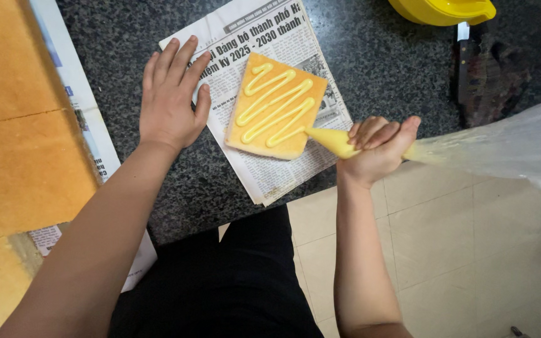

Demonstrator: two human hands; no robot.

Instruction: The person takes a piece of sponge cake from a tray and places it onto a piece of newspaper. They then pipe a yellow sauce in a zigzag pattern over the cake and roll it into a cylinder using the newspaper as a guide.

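The right hand grips a piping bag, its tip at a cream-zigzagged cake slice, while the left hand lies flat, fingers spread, on newspaper.

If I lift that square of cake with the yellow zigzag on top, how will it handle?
The cake square looks thin and spongy, so it would probably sag or tear if lifted by one edge. Its wet cream zigzag would likely smear when touched.

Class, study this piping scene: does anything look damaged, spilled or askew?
Yes: the large sponge sheet at the left shows a thin crack across its surface. Nothing looks spilled; the yellow cream sits in a neat zigzag on the cake slice, which lies askew on the newspaper.
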